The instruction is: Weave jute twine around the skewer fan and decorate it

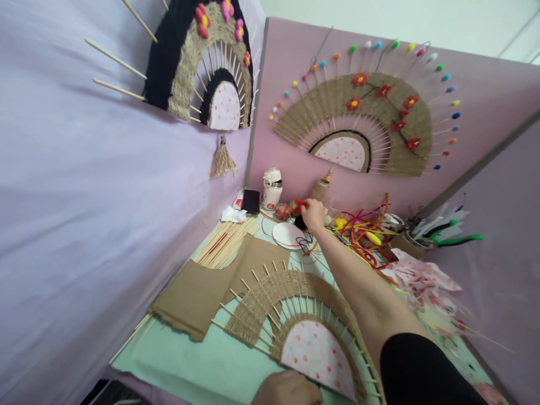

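Note:
A half-round woven fan (pixel 270 298) of tan cord on thin sticks lies on the table, its white half-circle centre (pixel 314 349) dotted with pink-red. At the fan's lower edge, my left hand (pixel 288 388) is curled, its fingers partly cut off by the frame; what they hold, if anything, is hidden. My right hand (pixel 314 215) reaches to the back of the table, its fingers closed at a small red thing (pixel 300 202) whose kind is unclear. Beside it are a dark ball (pixel 300 222), a patterned red ball (pixel 282 211) and a cord spool (pixel 320 190).
Cardboard (pixel 200 301) and thin sticks (pixel 223 242) lie left on the green tabletop (pixel 169 360). A white bottle (pixel 272 190) and black phone-like object (pixel 251 201) stand behind. Tangled coloured cords (pixel 363 242), spotted cloth (pixel 422 273) and a tool holder (pixel 407 244) are right. Finished fans (pixel 409 129) hang on the walls.

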{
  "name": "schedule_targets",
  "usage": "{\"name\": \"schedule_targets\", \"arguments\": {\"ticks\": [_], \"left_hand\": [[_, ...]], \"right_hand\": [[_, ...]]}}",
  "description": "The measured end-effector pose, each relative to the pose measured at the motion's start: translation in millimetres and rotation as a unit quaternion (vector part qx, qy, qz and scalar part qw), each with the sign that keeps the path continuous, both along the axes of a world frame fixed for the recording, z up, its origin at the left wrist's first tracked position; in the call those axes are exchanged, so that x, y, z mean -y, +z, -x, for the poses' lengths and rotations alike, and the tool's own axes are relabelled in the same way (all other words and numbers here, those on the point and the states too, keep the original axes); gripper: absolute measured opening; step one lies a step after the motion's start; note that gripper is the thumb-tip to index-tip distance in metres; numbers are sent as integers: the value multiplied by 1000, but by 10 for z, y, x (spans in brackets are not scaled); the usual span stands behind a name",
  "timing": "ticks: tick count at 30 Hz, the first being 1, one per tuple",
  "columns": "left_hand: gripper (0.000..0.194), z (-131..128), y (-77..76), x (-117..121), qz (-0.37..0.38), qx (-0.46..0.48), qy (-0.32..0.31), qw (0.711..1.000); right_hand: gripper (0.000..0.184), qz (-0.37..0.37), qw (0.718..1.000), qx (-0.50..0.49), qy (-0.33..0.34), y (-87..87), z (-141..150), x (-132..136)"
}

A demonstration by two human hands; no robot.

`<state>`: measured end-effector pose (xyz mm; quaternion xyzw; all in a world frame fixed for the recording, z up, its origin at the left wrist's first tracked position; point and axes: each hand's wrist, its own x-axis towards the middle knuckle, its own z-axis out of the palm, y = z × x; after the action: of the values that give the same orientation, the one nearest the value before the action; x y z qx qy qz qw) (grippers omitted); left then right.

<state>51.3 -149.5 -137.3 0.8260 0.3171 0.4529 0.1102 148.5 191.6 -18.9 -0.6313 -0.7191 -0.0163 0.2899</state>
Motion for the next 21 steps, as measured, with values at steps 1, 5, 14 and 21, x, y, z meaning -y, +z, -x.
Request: {"name": "schedule_targets", "arguments": {"ticks": [1,5,14,21], "left_hand": [[19,12,55,5,7,8,-6,1000],[17,67,271,62,45,42,-16,998],[21,119,610,135,343,317,49,883],[39,-75,862,153,375,511,11,774]], "right_hand": [[24,-13,994,-105,-7,53,-65,13],[19,9,887,-462,29,238,-334,342],[22,213,580,-777,120,92,-567,2376],[19,255,482,-824,153,-216,-302,3480]]}}
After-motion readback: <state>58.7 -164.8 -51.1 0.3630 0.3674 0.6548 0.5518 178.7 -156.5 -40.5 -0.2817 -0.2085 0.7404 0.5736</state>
